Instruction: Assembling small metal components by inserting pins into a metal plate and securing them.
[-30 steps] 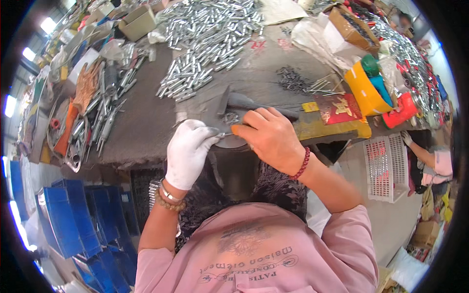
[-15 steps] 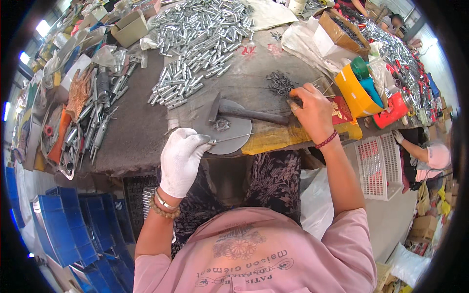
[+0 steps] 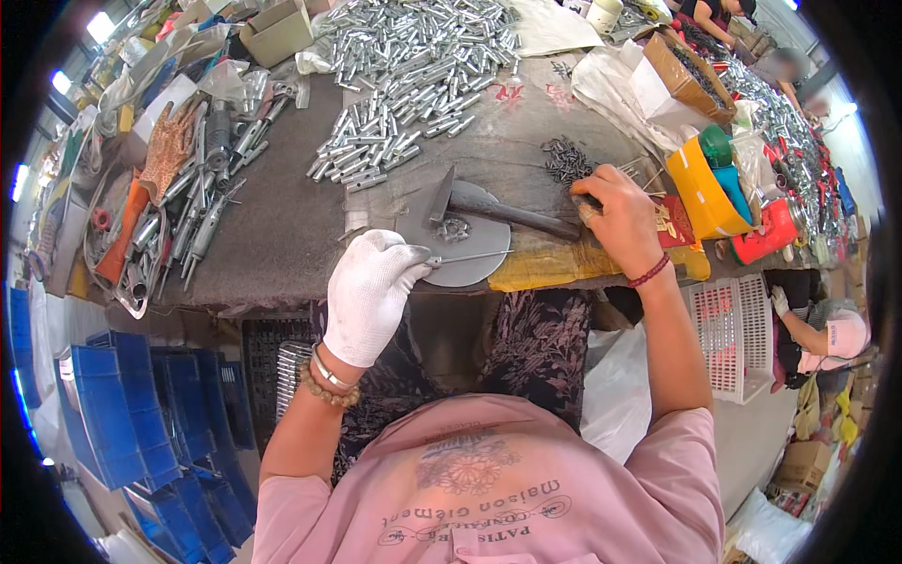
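Note:
My left hand [image 3: 369,299], in a white glove, pinches a thin metal rod [image 3: 477,255] with a small silver fitting at its near end. The rod reaches out over a round grey metal plate [image 3: 460,274]. A hammer [image 3: 507,212] lies across that plate, its head beside a small clump of shiny metal bits [image 3: 456,229]. My bare right hand [image 3: 622,218] is closed at the fingertips beside the hammer handle's end. It is next to a small pile of dark pins [image 3: 567,160]. What its fingers hold, if anything, I cannot make out.
A large heap of silver metal tubes [image 3: 404,85] covers the bench's far middle. Tools and an orange-patterned glove [image 3: 171,141] lie left. To the right stand a yellow box [image 3: 705,183] and a red container [image 3: 766,230]. Beyond a white crate [image 3: 723,329], another person [image 3: 817,338] works.
The whole view has shifted, so the bench appears further right and slightly higher. My left hand still pinches the rod, and my right hand stays by the dark pins.

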Demonstrator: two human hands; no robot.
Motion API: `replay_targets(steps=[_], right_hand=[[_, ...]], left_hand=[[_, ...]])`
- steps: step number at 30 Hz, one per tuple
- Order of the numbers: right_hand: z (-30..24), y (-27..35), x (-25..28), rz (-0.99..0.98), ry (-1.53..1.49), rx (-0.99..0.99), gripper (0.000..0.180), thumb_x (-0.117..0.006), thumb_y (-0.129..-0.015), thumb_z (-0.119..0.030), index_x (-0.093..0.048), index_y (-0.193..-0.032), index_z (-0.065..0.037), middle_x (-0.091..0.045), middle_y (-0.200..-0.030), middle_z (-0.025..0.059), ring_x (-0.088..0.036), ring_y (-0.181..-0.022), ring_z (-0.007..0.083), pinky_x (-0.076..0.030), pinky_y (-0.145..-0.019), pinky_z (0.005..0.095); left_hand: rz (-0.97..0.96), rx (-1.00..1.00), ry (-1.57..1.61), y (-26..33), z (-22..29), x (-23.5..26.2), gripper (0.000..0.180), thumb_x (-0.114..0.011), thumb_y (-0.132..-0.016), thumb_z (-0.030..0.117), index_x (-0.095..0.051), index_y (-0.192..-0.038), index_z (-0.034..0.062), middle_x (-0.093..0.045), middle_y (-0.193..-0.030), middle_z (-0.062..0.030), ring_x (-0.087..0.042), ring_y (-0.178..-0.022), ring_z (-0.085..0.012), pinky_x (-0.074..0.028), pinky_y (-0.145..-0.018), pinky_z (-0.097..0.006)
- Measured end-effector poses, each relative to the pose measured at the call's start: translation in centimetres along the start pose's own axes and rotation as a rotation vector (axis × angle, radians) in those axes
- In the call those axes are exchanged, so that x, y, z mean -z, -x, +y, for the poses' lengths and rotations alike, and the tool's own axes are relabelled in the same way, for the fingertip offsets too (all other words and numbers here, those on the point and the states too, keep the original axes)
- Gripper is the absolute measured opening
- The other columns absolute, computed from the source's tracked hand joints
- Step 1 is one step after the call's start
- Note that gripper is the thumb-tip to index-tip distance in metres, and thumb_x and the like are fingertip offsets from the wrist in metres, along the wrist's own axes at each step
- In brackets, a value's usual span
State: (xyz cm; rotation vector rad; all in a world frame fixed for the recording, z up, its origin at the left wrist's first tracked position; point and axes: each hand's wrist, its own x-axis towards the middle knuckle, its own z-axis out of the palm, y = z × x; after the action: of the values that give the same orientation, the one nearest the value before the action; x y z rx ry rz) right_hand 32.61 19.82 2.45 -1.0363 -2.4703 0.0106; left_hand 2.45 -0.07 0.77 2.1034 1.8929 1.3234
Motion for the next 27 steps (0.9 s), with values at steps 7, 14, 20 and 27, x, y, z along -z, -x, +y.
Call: replay_targets(steps=[7,14,20,27], right_hand=[[0.6,-0.2,-0.4,0.001,-0.105,-0.119,0.030,-0.082,-0.080,-0.003,-0.076,-0.108,-0.011,-0.069,-0.103,0.0096,-0.071,-0.103,0.0334,-0.058,-0.089,0.0460],[0.0,-1.7,-0.8,-0.009,0.051,0.065,0.030,-0.082,-0.078,-0.004,-0.076,-0.106,-0.011,-0.067,-0.105,0.0079,-0.070,-0.109,0.0318,-0.058,-0.091,0.0440],[-0.4,-2.7,-0.7,-0.044,0.122,0.152,0.031,-0.081,-0.079,-0.003,-0.075,-0.108,-0.010,-0.067,-0.103,0.0095,-0.071,-0.106,0.0327,-0.058,-0.090,0.0454],[-6.5,-1.7,1.1,-0.050,-0.455,-0.256,0.028,-0.075,-0.086,-0.001,-0.070,-0.113,-0.003,-0.074,-0.104,0.0160,-0.075,-0.092,0.0328,-0.059,-0.087,0.0399]], left_hand=[[-0.011,0.003,-0.022,0.1,0.0,0.0,0.018,-0.086,-0.083,0.010,-0.080,-0.100,0.0098,-0.071,-0.096,-0.0082,-0.069,-0.095,-0.0315,-0.056,-0.083,-0.042],[0.001,-0.017,-0.003,0.1,-0.2,0.1,0.017,-0.086,-0.083,0.009,-0.079,-0.100,0.0093,-0.071,-0.096,-0.0084,-0.069,-0.094,-0.0314,-0.056,-0.082,-0.042],[-0.028,0.018,0.020,0.2,-0.4,0.1,0.018,-0.084,-0.084,0.004,-0.080,-0.101,0.0052,-0.070,-0.097,-0.0100,-0.068,-0.096,-0.0310,-0.054,-0.086,-0.041],[0.002,0.003,-0.005,0.4,-0.5,-0.1,0.016,-0.086,-0.084,0.008,-0.080,-0.099,0.0081,-0.070,-0.095,-0.0082,-0.068,-0.093,-0.0309,-0.055,-0.083,-0.041]])
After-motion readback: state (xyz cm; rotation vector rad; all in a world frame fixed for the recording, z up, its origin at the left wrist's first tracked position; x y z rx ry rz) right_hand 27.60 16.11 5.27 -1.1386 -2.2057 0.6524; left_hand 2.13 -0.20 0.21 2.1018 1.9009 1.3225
